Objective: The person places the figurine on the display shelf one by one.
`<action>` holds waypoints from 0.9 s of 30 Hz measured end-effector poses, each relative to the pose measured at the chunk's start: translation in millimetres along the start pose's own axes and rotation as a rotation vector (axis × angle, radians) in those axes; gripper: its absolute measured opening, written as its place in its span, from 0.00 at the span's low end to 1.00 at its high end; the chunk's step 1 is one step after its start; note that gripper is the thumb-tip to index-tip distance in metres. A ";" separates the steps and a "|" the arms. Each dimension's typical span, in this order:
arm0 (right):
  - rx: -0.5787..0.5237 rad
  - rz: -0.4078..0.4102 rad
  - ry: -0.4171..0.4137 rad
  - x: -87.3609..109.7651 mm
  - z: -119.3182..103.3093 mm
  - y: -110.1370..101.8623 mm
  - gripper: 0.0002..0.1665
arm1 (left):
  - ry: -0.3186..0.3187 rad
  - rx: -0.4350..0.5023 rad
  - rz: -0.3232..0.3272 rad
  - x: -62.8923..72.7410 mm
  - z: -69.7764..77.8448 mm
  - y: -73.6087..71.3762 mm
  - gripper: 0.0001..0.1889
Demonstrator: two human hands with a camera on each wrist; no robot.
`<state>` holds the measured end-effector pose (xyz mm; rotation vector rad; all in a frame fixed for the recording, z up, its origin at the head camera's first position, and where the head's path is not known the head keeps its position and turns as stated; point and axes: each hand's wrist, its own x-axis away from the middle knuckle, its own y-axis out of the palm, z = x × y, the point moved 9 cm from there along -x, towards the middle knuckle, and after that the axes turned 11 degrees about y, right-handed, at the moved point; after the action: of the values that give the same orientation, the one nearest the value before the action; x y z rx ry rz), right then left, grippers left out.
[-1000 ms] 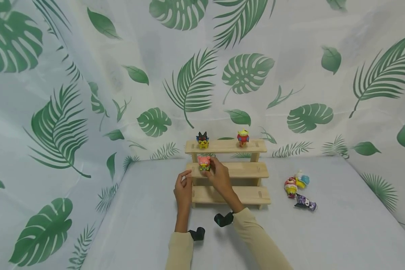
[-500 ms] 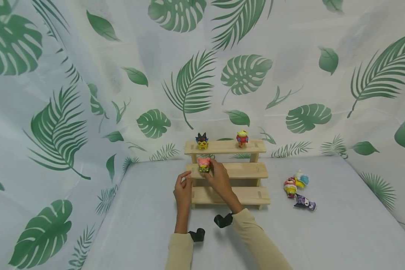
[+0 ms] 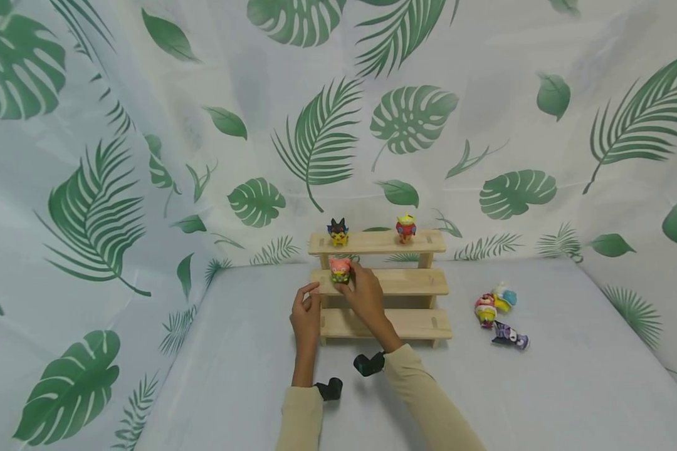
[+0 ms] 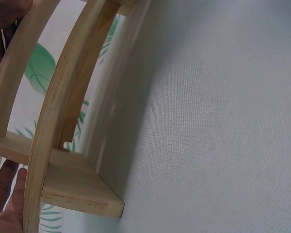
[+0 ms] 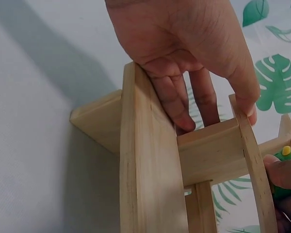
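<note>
A three-tier wooden display shelf [image 3: 409,283] stands on the pale cloth. My right hand [image 3: 368,295] pinches a pink-headed toy figurine [image 3: 340,270] with a green lower part, at the left end of the middle tier. Whether its base touches the board cannot be told. My left hand [image 3: 306,316] holds the shelf's left side, its thumb at the middle board's end and its other fingers by the side support [image 5: 211,150]. In the right wrist view the figurine's green part [image 5: 285,154] shows between the right fingers.
On the top tier stand a black-eared yellow figurine [image 3: 338,232] and a red-and-yellow one [image 3: 406,230]. Right of the shelf lie a red-and-yellow figurine [image 3: 486,309], a blue-and-yellow one [image 3: 504,297] and a purple one [image 3: 510,336]. A leaf-print curtain [image 3: 327,56] hangs behind.
My right wrist has shifted slightly left, with the figurine still in its fingers at the middle tier's left end. The left hand stays at the shelf's side.
</note>
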<state>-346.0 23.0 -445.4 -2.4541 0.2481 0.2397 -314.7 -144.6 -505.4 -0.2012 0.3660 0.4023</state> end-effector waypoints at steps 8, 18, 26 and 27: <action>0.009 0.009 -0.005 0.5 -1.3 -0.4 0.36 | 0.006 0.000 0.002 -1.7 0.0 0.2 0.13; 0.033 0.014 -0.019 2.0 -2.3 -0.2 0.37 | -0.007 0.012 0.007 0.6 -0.3 -0.2 0.12; 0.025 0.008 -0.026 2.3 -2.6 -0.4 0.37 | -0.002 0.018 0.009 0.0 -0.3 0.2 0.13; 0.026 0.009 -0.025 2.3 -2.5 -0.4 0.37 | -0.004 0.017 0.008 0.0 -0.7 0.3 0.13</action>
<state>-343.4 21.5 -443.8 -2.4237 0.2496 0.2689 -315.0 -144.5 -506.1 -0.1824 0.3663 0.4068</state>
